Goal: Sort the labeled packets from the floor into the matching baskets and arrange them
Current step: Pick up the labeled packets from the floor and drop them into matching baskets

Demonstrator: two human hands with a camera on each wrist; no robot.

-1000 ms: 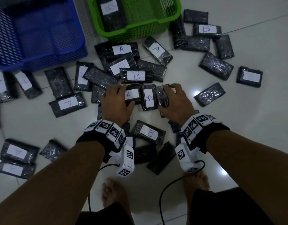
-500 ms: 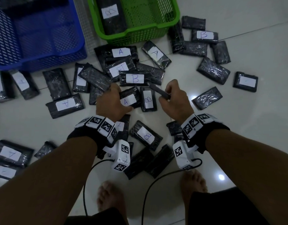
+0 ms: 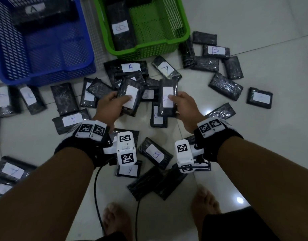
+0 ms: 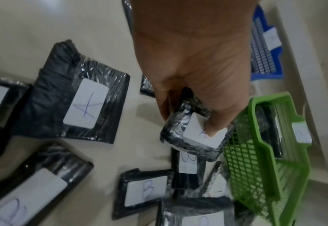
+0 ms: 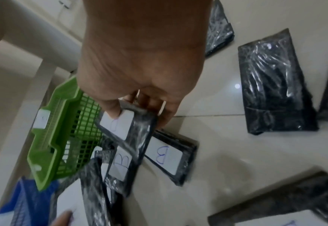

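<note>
My left hand (image 3: 113, 103) (image 4: 194, 91) holds a black packet (image 3: 130, 96) (image 4: 194, 137) above the floor, thumb pressed on its white label; the left wrist view shows an A there. My right hand (image 3: 182, 106) (image 5: 140, 85) holds another black packet (image 3: 168, 98) (image 5: 128, 130), thumb on the label, whose letter is partly covered. Many black packets labeled A or B lie scattered on the tiles, such as a B packet (image 3: 156, 117) (image 5: 169, 156) under my hands. The blue basket (image 3: 45, 73) at far left holds an A packet (image 3: 42, 13). The green basket (image 3: 149, 49) holds a B packet (image 3: 121, 30).
A white mesh basket wall (image 3: 96, 40) shows between the blue and green baskets. My bare feet (image 3: 115, 221) stand at the bottom, with wrist-camera cables (image 3: 97, 197) trailing down. Bare tiles (image 3: 271, 153) lie to the right; packets crowd the left edge.
Both hands have lifted off the pile, each raising a packet label-up. The right hand's packet, edge-on half a second ago, now faces me. The view has tilted toward the baskets.
</note>
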